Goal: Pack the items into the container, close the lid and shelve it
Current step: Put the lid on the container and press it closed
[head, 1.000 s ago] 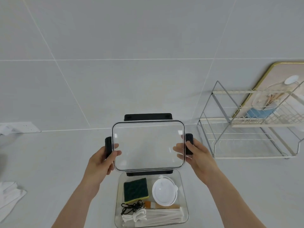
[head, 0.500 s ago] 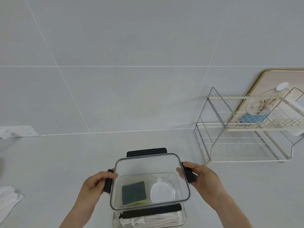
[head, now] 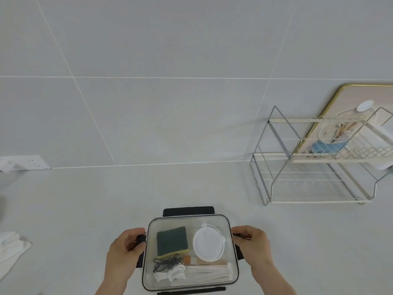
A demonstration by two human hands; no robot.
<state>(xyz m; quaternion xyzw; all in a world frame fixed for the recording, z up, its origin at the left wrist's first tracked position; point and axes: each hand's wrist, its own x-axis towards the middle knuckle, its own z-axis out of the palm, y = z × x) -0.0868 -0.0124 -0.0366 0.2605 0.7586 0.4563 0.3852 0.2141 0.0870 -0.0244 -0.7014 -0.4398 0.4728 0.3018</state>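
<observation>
A clear lid (head: 189, 222) with black latches lies flat on top of the clear container (head: 148, 282) near the counter's front edge. Through it I see a green sponge (head: 171, 241), a round white cap (head: 208, 244), a black cord (head: 167, 263), a white cord (head: 170, 276), white sticks (head: 208, 272) and an orange-handled brush (head: 188, 259). My left hand (head: 125, 251) grips the lid's left latch. My right hand (head: 252, 243) grips the right latch.
A two-tier wire rack (head: 314, 165) stands at the back right, against a gold-framed board (head: 361, 99). A white cloth (head: 10, 250) lies at the left edge. A wall socket (head: 32, 162) sits at the back left.
Both hands lowered the lid from upright in the air down onto the container, where it now lies flat over the items.
</observation>
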